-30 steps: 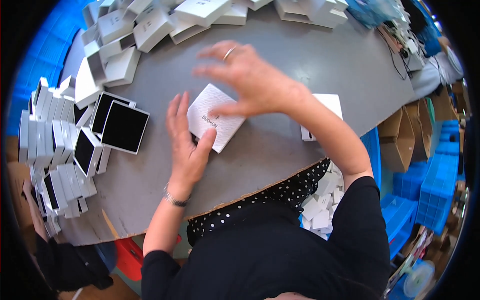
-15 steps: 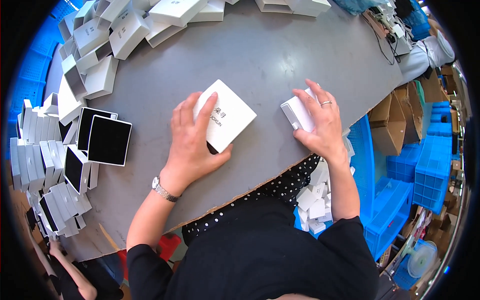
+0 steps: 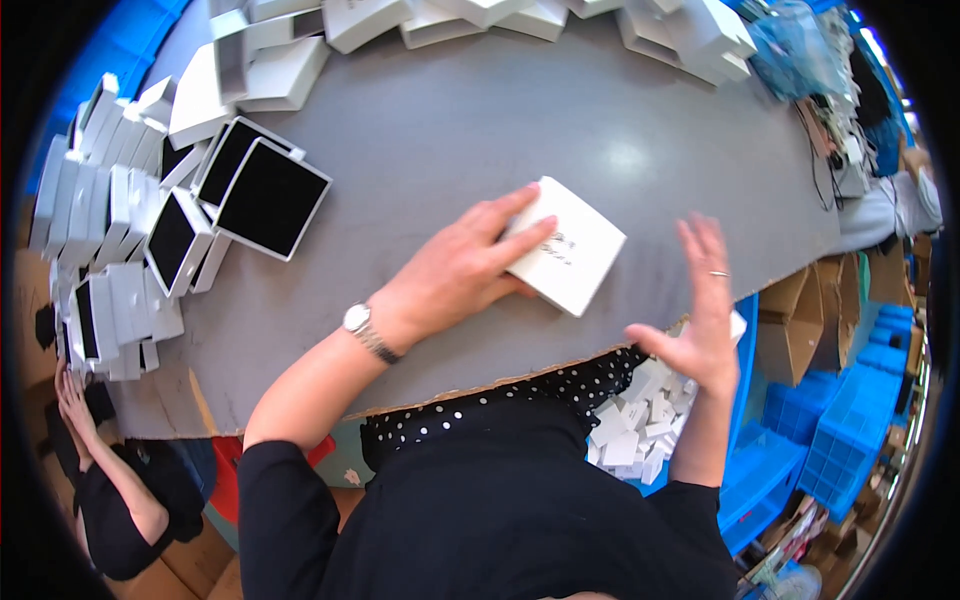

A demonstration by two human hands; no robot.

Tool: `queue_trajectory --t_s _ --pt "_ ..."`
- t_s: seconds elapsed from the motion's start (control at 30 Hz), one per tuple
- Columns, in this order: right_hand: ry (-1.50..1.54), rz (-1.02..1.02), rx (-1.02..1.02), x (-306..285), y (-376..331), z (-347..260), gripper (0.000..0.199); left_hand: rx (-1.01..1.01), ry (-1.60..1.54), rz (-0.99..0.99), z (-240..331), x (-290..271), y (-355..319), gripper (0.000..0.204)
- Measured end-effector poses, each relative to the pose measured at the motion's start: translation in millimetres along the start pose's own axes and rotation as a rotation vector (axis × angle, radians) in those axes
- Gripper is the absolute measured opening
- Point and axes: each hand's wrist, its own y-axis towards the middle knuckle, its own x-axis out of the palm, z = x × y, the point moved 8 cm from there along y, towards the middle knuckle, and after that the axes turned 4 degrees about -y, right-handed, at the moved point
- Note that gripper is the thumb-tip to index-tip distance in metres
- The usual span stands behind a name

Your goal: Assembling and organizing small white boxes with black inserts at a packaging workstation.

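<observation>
My left hand is closed on a white square box with dark print on its top, over the grey table. Its thumb is mostly hidden behind the box. To the right, my right hand is raised near the table's edge with fingers stretched and thumb spread, holding nothing. Just behind its wrist a white piece shows, partly hidden. Below that hand, beside my body, lies a heap of small white boxes in a blue container.
Open white trays with black insides lie left, beside rows of white trays. White box sleeves are piled along the far side. Cardboard boxes and blue crates stand right. Another person's arm shows lower left.
My right hand has let go of the small white box and moved back toward the table's edge, its fingers opening. My left hand has carried the square box to the right. The view has shifted.
</observation>
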Motion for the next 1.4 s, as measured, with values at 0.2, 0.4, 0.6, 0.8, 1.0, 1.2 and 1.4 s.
queue_trajectory --t_s 0.2,0.4,0.6,0.8,1.0,1.2,1.4 --pt "-0.077 0.079 -0.203 56 38 -49 0.089 0.084 -0.001 0.177 1 5 5 0.053" --pt "-0.595 -0.209 0.293 -31 -25 40 0.082 -0.396 0.685 0.433 -19 -118 -79 0.077" --pt "-0.245 0.053 -0.118 -13 104 -20 0.072 -0.559 0.936 0.34 -43 -156 -127 0.093" --pt "-0.241 0.506 -0.229 56 297 -69 0.086 -0.375 0.523 0.293 -8 -119 -69 0.088" --pt "-0.026 0.151 -0.596 61 269 -78 0.057 -0.57 0.294 0.193 -12 -94 -86 0.095" --pt "0.202 -0.312 -0.505 54 144 -18 0.053 -0.491 0.175 0.099 -24 -106 -81 0.101" --pt "-0.215 0.048 -0.133 61 132 -55 0.066 -0.673 0.447 0.011 -17 -83 -61 0.107"
